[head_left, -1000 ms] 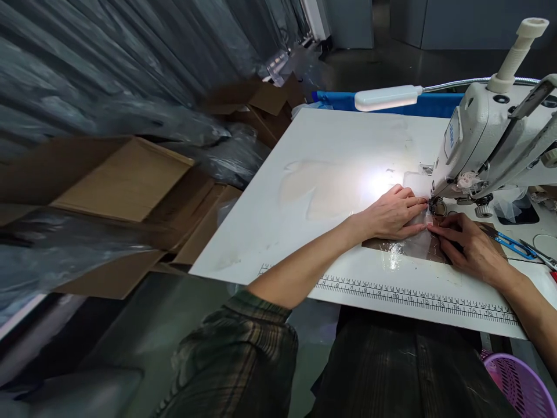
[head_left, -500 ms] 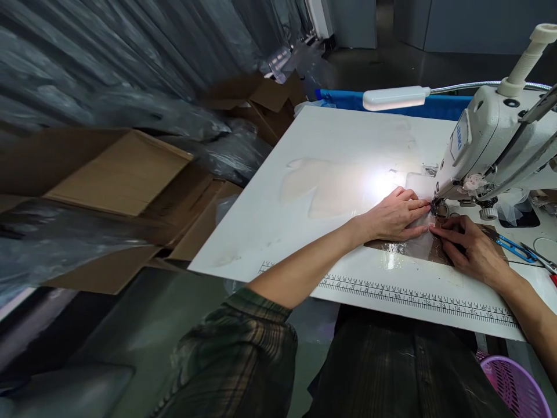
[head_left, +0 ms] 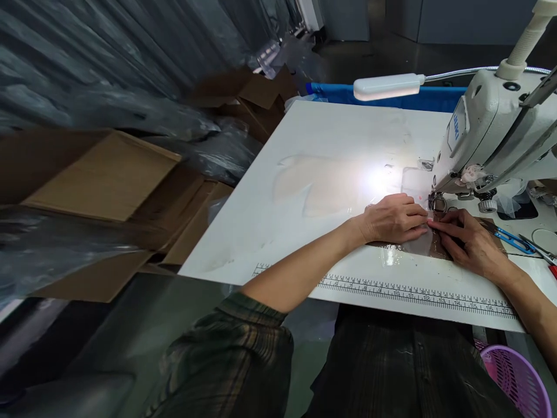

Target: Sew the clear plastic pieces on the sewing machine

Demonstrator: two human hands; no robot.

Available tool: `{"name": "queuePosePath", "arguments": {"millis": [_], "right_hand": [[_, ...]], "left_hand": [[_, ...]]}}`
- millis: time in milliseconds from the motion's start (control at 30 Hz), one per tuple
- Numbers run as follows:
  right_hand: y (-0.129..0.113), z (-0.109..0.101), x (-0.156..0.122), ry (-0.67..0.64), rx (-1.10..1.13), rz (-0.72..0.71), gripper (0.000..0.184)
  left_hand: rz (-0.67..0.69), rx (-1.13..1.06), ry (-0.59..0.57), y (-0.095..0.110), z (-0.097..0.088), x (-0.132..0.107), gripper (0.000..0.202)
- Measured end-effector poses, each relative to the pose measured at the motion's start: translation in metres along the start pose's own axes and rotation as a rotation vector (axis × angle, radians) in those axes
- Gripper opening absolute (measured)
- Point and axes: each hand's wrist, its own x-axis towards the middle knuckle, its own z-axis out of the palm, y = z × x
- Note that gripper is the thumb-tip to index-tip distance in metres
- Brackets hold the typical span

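Head view: our left hand [head_left: 394, 220], fingers bent together, and our right hand [head_left: 467, 241], fingertips narrowed, are touching the clear film [head_left: 413, 247] between them; whether either is pinching, we cannot tell. Ideally we are keeping it flat, fingertips clear of the presser foot [head_left: 433, 201] just ahead.

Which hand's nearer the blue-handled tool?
Right. The right hand is just to the left of the blue-handled tool in the picture; the left hand is farther left, beyond the right hand.
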Motion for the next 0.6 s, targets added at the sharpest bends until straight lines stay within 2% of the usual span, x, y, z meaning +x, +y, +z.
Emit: {"name": "queuePosePath", "arguments": {"millis": [133, 267, 600], "right_hand": [[-0.001, 0.001, 0.000, 0.014, -0.004, 0.002, 0.035], [-0.001, 0.001, -0.002, -0.007, -0.020, 0.026, 0.037], [-0.003, 0.005, -0.004, 0.033, -0.046, 0.000, 0.036]], "left_hand": [[0.050, -0.046, -0.071, -0.002, -0.008, -0.004, 0.034], [-0.001, -0.023, -0.140, -0.002, -0.015, -0.004, 0.040], [-0.077, 0.078, -0.157, -0.001, -0.013, -0.001, 0.048]]}}
